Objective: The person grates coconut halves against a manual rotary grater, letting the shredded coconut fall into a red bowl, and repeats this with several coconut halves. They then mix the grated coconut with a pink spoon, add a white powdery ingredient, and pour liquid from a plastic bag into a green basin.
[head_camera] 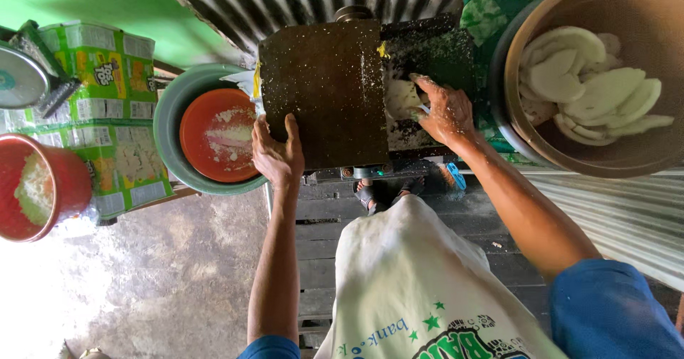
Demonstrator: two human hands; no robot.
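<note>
White slice (400, 99) under right fingers (430, 90)

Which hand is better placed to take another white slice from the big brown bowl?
Probably the right hand: it is beside the bowl of white slices, while the left hand rests on the dark machine cover.

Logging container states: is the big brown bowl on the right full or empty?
Partly full: the brown bowl holds a pile of white slices on one side; bare bottom shows.
</note>
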